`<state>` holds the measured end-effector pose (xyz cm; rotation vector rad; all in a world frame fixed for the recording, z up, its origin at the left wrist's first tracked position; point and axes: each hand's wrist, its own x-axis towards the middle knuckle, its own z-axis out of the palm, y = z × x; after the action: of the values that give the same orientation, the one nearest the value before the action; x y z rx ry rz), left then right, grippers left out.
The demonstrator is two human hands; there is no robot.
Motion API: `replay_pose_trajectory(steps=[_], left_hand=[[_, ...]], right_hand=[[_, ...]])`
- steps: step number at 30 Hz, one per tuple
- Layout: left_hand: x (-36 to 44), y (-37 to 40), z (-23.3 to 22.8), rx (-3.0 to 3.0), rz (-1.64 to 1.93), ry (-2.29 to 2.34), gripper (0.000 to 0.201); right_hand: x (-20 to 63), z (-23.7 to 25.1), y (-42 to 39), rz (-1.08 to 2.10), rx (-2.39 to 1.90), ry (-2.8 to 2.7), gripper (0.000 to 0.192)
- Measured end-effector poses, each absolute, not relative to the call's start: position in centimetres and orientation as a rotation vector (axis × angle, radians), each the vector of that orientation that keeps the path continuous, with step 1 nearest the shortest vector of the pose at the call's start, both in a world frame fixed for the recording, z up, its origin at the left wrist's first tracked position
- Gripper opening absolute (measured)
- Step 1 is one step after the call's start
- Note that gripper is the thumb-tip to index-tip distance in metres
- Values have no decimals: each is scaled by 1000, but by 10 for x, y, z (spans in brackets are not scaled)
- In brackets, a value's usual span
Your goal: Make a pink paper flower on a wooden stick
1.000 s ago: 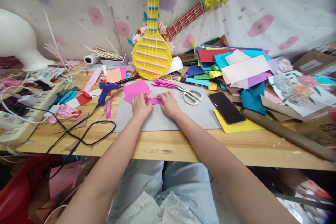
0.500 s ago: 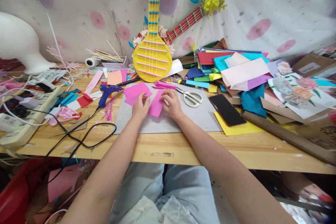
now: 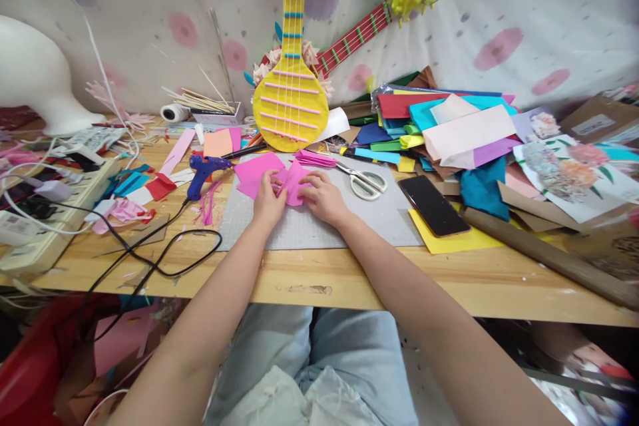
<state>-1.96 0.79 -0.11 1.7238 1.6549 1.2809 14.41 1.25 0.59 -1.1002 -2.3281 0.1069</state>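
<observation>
Spreading wide under everything, a wooden worktop (image 3: 349, 276), cluttered to its far edge. Leaning against the cloth at the far edge, a yellow paper lute (image 3: 289, 103). Piling toward the far right corner, a paper stack (image 3: 449, 130). Lying at the middle near the front edge, a grey mat (image 3: 319, 226). Resting toward the mat's right edge, scissors (image 3: 367, 181); just off that edge, a phone (image 3: 433, 196). Sitting off the mat's far left corner, a glue gun (image 3: 202, 170). Meeting at the mat's far side, left hand (image 3: 268, 203) and right hand (image 3: 324, 198), each grip pinching the pink paper (image 3: 293, 183), held crumpled between them just above the mat.
</observation>
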Motion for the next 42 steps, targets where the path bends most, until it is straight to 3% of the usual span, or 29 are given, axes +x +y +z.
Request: replay_pose_trajectory(steps=[8,18,42], left_hand=[[-29,11,-1,1919,1162,1838,44],[-33,1,14,2129,715,1904,7],[-30,1,13,2150,659,1866,21]], right_hand=[[145,-4,21,285,-1074,-2309,20],[132,-4,20,373,-1340,-2173,16],[121,-4,16,233,-1497,-2100,13]])
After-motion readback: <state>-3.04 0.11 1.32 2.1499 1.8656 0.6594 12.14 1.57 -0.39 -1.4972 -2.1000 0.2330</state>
